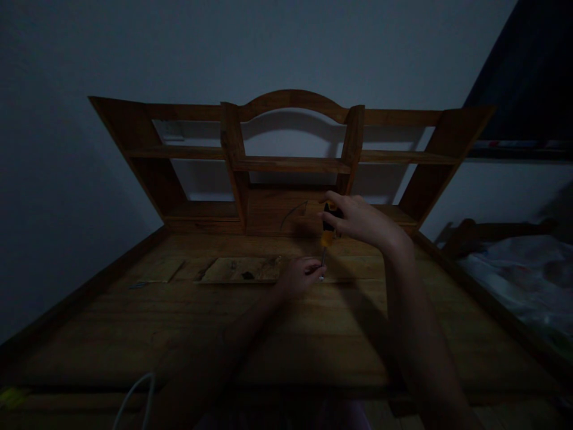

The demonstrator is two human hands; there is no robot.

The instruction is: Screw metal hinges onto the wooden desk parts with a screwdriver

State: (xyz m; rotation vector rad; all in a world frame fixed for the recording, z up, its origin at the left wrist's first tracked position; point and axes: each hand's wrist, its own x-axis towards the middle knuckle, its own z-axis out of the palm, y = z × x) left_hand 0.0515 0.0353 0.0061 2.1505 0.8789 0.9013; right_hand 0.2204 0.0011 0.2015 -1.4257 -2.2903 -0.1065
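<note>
My right hand (pixel 358 218) is wrapped round the black and yellow handle of a screwdriver (pixel 327 236), held nearly upright with its shaft pointing down. Low beside the shaft, my left hand (pixel 298 278) has its fingertips pinched together. What they hold is too small and dark to make out. A small shiny metal piece (pixel 321 278) shows at the screwdriver's tip, by the left fingertips. Under and beside my left hand lies a flat wooden board (pixel 228 270) with a dark knot and a rough left end.
The wooden desk (pixel 179 340) has a shelf unit (pixel 290 164) along its back. A short board piece (pixel 163 270) and small metal items (pixel 138 285) lie at left. A white cable (pixel 134 391) loops at the front edge. Plastic-covered things (pixel 523 275) are at right. Light is dim.
</note>
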